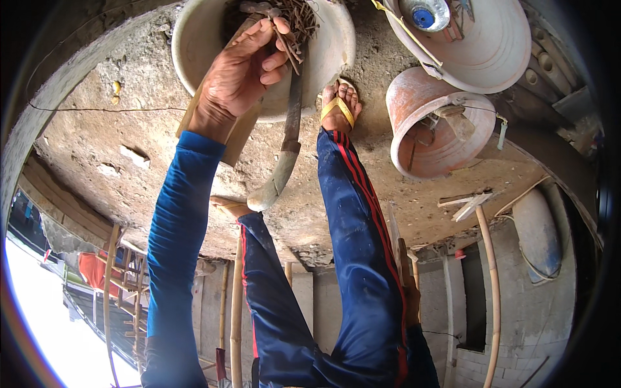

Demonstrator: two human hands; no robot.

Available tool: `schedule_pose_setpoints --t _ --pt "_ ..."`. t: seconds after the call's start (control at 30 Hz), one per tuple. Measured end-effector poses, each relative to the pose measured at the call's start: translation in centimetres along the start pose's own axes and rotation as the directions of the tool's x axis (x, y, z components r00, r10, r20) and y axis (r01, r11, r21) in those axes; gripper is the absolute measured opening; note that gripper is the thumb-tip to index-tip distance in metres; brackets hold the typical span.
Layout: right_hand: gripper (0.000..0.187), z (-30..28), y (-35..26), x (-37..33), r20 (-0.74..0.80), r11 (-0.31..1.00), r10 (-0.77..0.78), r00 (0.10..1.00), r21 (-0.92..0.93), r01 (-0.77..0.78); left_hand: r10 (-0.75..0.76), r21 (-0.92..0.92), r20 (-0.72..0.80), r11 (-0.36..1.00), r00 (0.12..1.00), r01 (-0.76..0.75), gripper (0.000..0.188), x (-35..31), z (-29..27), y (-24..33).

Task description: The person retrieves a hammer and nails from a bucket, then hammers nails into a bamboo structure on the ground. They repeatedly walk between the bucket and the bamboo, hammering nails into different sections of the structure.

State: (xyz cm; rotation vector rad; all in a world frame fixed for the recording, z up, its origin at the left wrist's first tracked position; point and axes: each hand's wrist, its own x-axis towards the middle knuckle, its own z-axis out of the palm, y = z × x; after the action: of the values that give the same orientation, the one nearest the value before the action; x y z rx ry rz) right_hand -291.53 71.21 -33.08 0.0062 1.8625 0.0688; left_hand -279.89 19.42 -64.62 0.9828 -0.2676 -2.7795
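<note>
My left hand (242, 77), at the end of a blue sleeve, is over a whitish basin (336, 61). Its fingers are curled around a thin rusty nail (291, 57). A heap of rusty nails (301, 19) lies in the basin, beside a dark metal hammer head (260, 9). Pale wooden strips (242, 136) pass beneath my wrist. A long dark blade (294, 107) with a worn curved handle (275, 178) leans on the basin's near side. My right hand (411, 294) is low beside my right leg, next to a pale upright strip (393, 236); my leg hides most of its fingers.
At right, a reddish-white bucket (398, 97) lies tipped, and a wide basin (511, 58) holds a metal bowl (440, 10). My sandalled foot (339, 110) stands by the nail basin. Bamboo poles (488, 278) and a grey sack-like bundle (537, 233) are nearer.
</note>
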Motion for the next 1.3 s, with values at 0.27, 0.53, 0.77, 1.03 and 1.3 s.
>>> schedule_pose_setpoints --t 0.27,0.53,0.77,1.03,1.3 --pt "0.025 0.5 -3.2 2.1 -0.024 0.996 -0.089 0.996 -0.018 0.088 0.001 0.098 -0.051 0.995 0.999 0.004 0.017 -0.6 0.0 0.0" --pt "0.025 1.3 -10.8 5.5 -0.098 0.977 -0.209 0.973 0.025 0.212 -0.049 0.280 -0.150 0.956 0.987 0.090 0.019 -0.1 0.6 -0.1" --pt "0.025 1.5 -8.8 5.0 -0.086 0.980 -0.198 0.976 0.013 0.200 -0.045 0.385 -0.195 0.915 0.980 0.118 0.025 0.3 0.5 -1.0" --pt "0.025 0.9 -2.6 2.1 -0.047 0.993 -0.116 0.992 -0.008 0.116 -0.066 0.473 -0.154 0.871 0.986 0.132 0.035 0.1 0.0 -0.9" --pt "0.025 0.5 -1.1 1.4 -0.026 0.995 -0.099 0.995 -0.009 0.099 0.342 0.956 0.023 -0.283 0.939 0.080 0.058 0.2 -3.3 -3.3"
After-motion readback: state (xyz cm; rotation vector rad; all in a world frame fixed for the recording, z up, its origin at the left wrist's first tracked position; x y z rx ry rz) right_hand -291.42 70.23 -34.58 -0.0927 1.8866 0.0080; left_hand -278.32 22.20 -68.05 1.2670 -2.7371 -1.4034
